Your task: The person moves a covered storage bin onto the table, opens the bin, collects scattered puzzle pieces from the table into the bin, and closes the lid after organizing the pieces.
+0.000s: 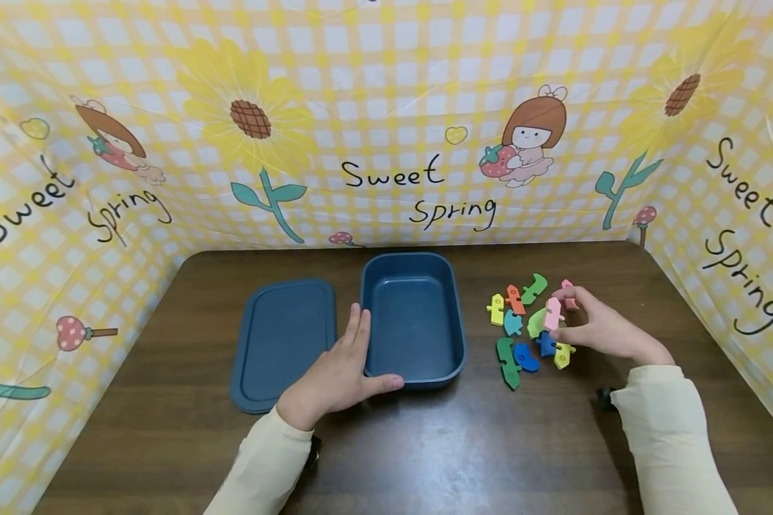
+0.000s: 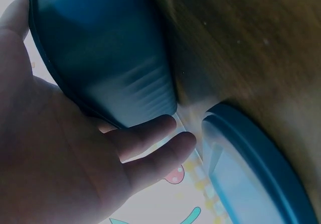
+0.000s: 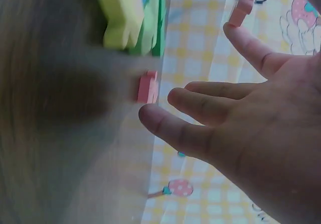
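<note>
Brown wood-grain tabletop [image 1: 425, 443] fills the lower frame, hemmed in by a yellow checked cloth backdrop [image 1: 386, 107] printed with sunflowers. At centre sit one dark blue plastic box [image 1: 414, 318], open and with nothing in it, and one matching lid [image 1: 282, 343] lying flat just left of it. The left hand [image 1: 338, 375] rests at the box's near left corner, fingers straight and relaxed along its wall, thumb against the front edge.

Right of the box lies a loose cluster of small coloured puzzle pieces [image 1: 522, 329]; I count roughly ten on the tabletop, though overlaps make that uncertain. The right hand [image 1: 595, 329] pinches one pink puzzle piece [image 1: 553, 313] upright between thumb and fingertips [image 1: 563, 293], just above the cluster. Such a piece is probably light, stiff and thin, best held by its flat faces or edges; a loose pinch could let it twist.
</note>
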{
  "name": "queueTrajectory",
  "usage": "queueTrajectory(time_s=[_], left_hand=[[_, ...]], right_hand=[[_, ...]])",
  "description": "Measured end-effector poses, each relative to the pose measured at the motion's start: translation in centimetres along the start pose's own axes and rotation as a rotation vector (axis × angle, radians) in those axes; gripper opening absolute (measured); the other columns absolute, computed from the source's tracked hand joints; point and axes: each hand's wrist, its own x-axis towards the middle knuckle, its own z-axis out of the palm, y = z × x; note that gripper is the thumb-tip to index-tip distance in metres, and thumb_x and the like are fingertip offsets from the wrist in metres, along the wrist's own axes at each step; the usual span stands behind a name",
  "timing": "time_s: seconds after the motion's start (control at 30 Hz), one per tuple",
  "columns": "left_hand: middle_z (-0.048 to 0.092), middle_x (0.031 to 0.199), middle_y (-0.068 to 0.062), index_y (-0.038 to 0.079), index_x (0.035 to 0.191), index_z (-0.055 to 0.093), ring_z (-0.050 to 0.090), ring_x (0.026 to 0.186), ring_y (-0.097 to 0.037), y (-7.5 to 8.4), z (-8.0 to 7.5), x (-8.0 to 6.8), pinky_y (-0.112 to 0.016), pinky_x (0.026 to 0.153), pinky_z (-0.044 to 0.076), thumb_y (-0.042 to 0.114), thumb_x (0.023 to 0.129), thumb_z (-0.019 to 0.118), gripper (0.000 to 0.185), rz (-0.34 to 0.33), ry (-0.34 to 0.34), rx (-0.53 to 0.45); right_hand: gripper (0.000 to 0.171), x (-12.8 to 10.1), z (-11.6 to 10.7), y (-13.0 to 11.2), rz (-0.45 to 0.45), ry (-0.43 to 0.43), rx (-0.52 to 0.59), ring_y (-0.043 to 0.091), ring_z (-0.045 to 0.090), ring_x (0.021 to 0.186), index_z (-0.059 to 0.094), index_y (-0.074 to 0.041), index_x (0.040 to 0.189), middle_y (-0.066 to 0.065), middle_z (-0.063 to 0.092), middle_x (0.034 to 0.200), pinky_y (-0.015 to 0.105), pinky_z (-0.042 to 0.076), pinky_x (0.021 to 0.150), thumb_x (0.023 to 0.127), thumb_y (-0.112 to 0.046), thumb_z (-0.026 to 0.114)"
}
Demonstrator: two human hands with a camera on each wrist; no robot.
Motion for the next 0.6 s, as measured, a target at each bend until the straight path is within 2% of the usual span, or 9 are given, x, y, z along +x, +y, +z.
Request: queueTrajectory(time_s=[0.17,0.2,0.3,0.33,0.4,0.53,0.6], left_hand=[[-0.017,0.166,-0.008,0.008,0.162,-0.004,0.025,0.147,-0.042,-0.2,0.1,0.0,-0.070,0.107,0.024,0.066,0.086,0.068,0.119,0.004,0.010,-0.001],[-0.018,0.166,-0.008,0.008,0.162,-0.004,0.026,0.146,-0.042,-0.3,0.1,0.1,-0.070,0.108,0.024,0.066,0.086,0.068,0.120,0.003,0.010,-0.001],[-0.020,0.165,-0.005,0.009,0.162,-0.005,0.027,0.146,-0.042,-0.3,0.1,0.1,-0.069,0.108,0.024,0.066,0.086,0.068,0.120,-0.004,0.006,-0.008],[-0.020,0.165,-0.005,0.010,0.162,-0.005,0.027,0.146,-0.042,-0.3,0.1,0.1,-0.069,0.108,0.024,0.066,0.086,0.068,0.120,-0.006,0.005,-0.009],[-0.022,0.164,-0.004,0.010,0.162,-0.006,0.028,0.145,-0.042,-0.2,0.1,0.0,-0.069,0.108,0.023,0.066,0.086,0.069,0.120,-0.009,0.001,-0.013],[-0.023,0.164,-0.003,0.010,0.162,-0.006,0.030,0.144,-0.044,-0.2,0.0,-0.1,-0.069,0.108,0.023,0.065,0.087,0.069,0.119,-0.006,0.002,-0.016],[-0.023,0.163,-0.003,0.009,0.162,-0.006,0.031,0.144,-0.044,-0.3,0.1,-0.1,-0.068,0.108,0.024,0.064,0.087,0.069,0.119,-0.004,0.003,-0.017]], right_hand=[[0.066,0.4,0.8,-1.3,-0.028,-0.025,0.021,0.052,0.028,0.138,0.039,-0.004,0.138,0.029,0.024,0.156,0.068,0.035,0.101,0.090,-0.028,0.077],[0.066,0.6,1.0,-1.6,-0.030,-0.032,0.023,0.051,0.035,0.133,0.039,-0.004,0.138,0.029,0.027,0.155,0.065,0.040,0.099,0.090,-0.028,0.077],[0.067,1.0,1.7,-2.2,-0.037,-0.043,0.037,0.042,0.054,0.106,0.039,-0.006,0.139,0.024,0.041,0.141,0.051,0.050,0.084,0.090,-0.029,0.078],[0.066,1.1,1.9,-2.4,-0.043,-0.049,0.043,0.037,0.056,0.097,0.039,-0.007,0.139,0.023,0.043,0.136,0.047,0.050,0.079,0.090,-0.028,0.078],[0.067,1.4,2.4,-2.9,-0.046,-0.059,0.053,0.033,0.057,0.089,0.038,-0.009,0.140,0.022,0.045,0.132,0.041,0.049,0.073,0.090,-0.028,0.077],[0.070,1.9,3.0,-3.7,-0.055,-0.078,0.064,0.036,0.060,0.089,0.036,-0.011,0.143,0.022,0.043,0.132,0.039,0.049,0.071,0.089,-0.028,0.077],[0.070,2.1,3.4,-4.0,-0.075,-0.079,0.055,0.037,0.058,0.097,0.037,-0.011,0.143,0.020,0.041,0.137,0.042,0.049,0.077,0.089,-0.029,0.078]])
